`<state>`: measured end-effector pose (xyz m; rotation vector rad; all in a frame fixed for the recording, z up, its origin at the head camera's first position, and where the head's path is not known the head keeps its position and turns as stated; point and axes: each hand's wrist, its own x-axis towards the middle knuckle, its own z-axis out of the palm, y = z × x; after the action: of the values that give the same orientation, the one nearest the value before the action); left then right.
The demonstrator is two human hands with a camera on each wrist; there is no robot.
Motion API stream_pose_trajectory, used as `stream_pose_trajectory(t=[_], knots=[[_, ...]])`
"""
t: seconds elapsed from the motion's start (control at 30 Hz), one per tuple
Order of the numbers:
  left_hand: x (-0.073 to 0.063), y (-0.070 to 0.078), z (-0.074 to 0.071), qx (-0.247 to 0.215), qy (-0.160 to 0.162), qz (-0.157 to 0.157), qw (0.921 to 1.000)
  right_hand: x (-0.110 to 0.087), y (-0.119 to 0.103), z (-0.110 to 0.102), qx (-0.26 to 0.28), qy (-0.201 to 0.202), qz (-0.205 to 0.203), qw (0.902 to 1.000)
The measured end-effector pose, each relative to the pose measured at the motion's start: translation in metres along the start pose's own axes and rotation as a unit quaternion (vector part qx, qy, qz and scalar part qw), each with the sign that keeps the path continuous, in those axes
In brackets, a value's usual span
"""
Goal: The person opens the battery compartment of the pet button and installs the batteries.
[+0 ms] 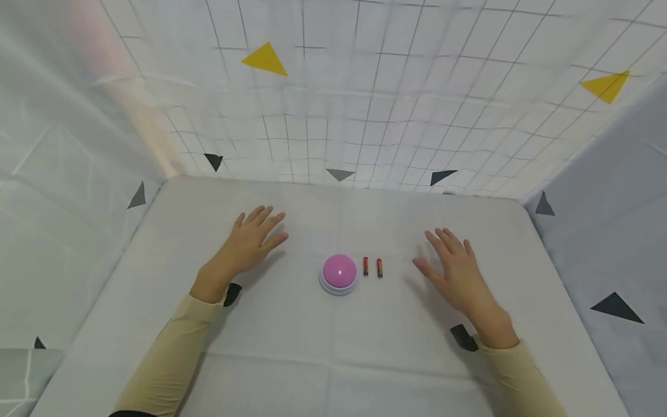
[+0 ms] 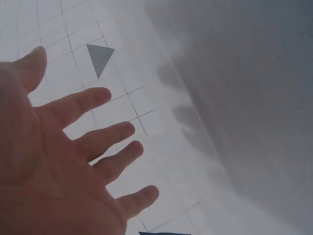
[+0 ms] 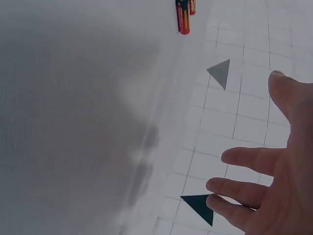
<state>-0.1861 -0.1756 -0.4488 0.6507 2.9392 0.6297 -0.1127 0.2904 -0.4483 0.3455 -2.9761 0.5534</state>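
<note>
A round pink dome button point(image 1: 340, 271) on a white base sits mid-table. Just right of it lie two small red and black batteries, one nearer the button point(image 1: 366, 266) and one farther out point(image 1: 380, 268); their ends point(image 3: 183, 19) also show at the top of the right wrist view. My left hand point(image 1: 251, 240) hovers left of the button, fingers spread, holding nothing. To the right of the batteries, my right hand point(image 1: 458, 275) is likewise held over the table with spread fingers and nothing in it. Both hands are apart from the objects.
A white cloth covers the table point(image 1: 271, 370), with fold creases across it. Behind stands a white grid-lined sheet point(image 1: 333, 116) bearing yellow, grey and black triangles. Pale sheets close in the left side point(image 1: 62, 202) and the right side point(image 1: 604, 231).
</note>
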Motion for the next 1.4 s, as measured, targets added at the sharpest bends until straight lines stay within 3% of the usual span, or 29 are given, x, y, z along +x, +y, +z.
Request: stream_pose_trajectory(t=[0.33, 0.6, 0.87, 1.17, 1.4], knots=[[0.002, 0.006, 0.01, 0.011, -0.011, 0.008, 0.9998, 0.004, -0.019, 0.015, 0.012, -0.018, -0.02, 0.9996], [0.002, 0.023, 0.017, 0.017, -0.017, 0.043, 0.9988, 0.006, -0.034, 0.026, 0.019, -0.013, -0.039, 0.999], [-0.004, 0.037, 0.02, 0.015, -0.027, 0.057, 0.9979, 0.005, -0.049, 0.035, 0.031, 0.01, -0.072, 0.9969], [-0.006, 0.048, 0.031, 0.023, -0.047, 0.078, 0.9956, 0.001, -0.063, 0.046, 0.048, -0.016, -0.078, 0.9957], [-0.009, 0.058, 0.03, 0.022, -0.053, 0.081, 0.9951, 0.002, -0.072, 0.049, 0.052, -0.002, -0.112, 0.9923]])
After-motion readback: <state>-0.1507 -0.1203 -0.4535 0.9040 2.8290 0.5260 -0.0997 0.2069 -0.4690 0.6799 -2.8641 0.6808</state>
